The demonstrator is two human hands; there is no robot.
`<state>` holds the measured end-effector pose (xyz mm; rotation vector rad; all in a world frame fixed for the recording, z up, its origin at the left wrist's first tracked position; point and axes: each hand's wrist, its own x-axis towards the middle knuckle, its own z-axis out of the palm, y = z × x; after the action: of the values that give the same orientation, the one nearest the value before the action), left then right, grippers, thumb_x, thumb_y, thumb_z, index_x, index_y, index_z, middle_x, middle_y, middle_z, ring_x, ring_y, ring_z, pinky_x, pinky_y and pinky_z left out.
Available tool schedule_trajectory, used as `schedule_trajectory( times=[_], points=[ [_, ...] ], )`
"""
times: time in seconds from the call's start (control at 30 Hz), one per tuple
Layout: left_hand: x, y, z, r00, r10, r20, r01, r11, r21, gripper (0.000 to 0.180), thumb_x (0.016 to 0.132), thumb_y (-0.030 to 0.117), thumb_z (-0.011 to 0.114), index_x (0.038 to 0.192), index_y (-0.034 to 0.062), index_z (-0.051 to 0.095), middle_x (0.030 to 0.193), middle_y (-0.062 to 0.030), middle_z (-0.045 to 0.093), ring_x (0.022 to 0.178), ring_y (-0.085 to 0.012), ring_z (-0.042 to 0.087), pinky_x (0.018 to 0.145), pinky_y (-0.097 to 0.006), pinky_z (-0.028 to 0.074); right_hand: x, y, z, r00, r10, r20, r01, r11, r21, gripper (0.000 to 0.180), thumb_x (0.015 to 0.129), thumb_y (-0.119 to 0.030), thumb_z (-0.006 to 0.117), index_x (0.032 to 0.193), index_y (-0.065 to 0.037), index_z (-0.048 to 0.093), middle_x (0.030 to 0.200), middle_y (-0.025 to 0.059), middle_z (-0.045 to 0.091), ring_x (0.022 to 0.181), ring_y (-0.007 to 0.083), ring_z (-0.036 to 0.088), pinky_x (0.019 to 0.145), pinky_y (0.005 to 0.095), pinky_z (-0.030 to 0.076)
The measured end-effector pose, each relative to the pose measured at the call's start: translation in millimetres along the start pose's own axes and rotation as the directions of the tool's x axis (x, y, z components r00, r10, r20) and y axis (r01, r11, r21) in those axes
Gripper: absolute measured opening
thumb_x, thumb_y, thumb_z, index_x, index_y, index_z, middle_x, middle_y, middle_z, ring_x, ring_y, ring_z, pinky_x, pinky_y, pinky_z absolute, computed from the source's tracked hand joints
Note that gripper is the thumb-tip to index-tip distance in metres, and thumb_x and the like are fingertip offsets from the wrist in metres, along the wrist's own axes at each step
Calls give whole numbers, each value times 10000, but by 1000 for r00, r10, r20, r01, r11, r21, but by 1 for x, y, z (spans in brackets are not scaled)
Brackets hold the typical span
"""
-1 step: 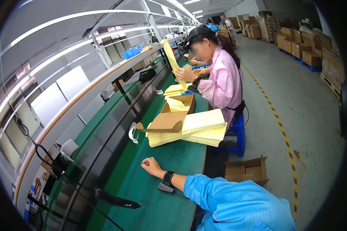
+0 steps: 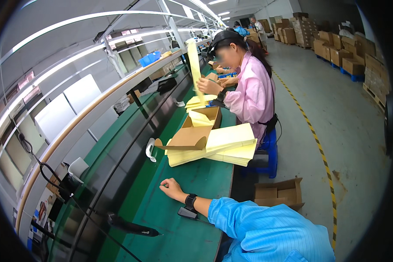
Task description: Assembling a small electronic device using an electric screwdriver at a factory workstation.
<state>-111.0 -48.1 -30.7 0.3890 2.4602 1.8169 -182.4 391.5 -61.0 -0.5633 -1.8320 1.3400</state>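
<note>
My right hand (image 2: 172, 189) lies on the green bench top (image 2: 183, 233), its fingers loosely curled in and nothing visible in them. The wrist wears a black band with a small dark box (image 2: 188, 213) beside it. Toward the lower left, a black pen-shaped power screwdriver (image 2: 133, 226) hangs on a cord, apart from the hand. Farther along the bench, stacked pale yellow sheets (image 2: 231, 139) lie next to an open brown carton (image 2: 185, 139) with yellow paper inside. My left hand is out of view.
A co-worker in pink (image 2: 251, 87) sits farther along, holding up a yellow strip (image 2: 193, 65). A white curved piece (image 2: 150, 150) lies by the carton. An open empty box (image 2: 278, 193) stands on the floor beside the bench. Boxes on pallets (image 2: 351, 61) line the far right.
The co-worker's yellow strip has shifted slightly and stands more upright, their hand moving with it. My right hand has stayed where it was.
</note>
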Motion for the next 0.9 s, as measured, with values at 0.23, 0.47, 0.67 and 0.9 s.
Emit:
schedule_trajectory(
  times=[0.23,0.47,0.67,0.9],
  points=[
    [1,2,-1,1000,-31,-6,31,999,-24,398,767,-28,572,1149,-39,462,776,-42,563,705,-102,510,681,-219,431,0,-6,-1,1000,22,13,-22,1000,-17,234,742,-258,602,880,-71,581,956,105,483,818,195,541,757,320,442],
    [-1,0,1,999,-47,-20,46,997,-56,398,762,-43,568,1145,-44,460,769,-42,556,700,-105,506,690,-228,433,9,4,1,997,19,78,-32,985,170,314,766,-264,586,1016,-76,552,1155,141,439,891,203,561,783,320,443],
    [-3,1,0,995,-86,-50,81,993,-87,404,766,-46,562,1153,-49,444,765,-41,557,704,-106,510,701,-231,436,-8,-33,4,983,-119,137,42,884,466,568,840,-274,503,1318,-84,263,1152,143,498,907,197,566,828,299,422],
    [2,9,6,990,-134,-49,128,986,-110,409,757,-55,571,1148,-52,449,768,-31,551,707,-103,508,702,-227,430,10,-30,1,695,-163,700,-182,902,390,715,863,-347,460,1355,-75,19,1232,208,407,882,213,586,713,274,478]
  ],
)
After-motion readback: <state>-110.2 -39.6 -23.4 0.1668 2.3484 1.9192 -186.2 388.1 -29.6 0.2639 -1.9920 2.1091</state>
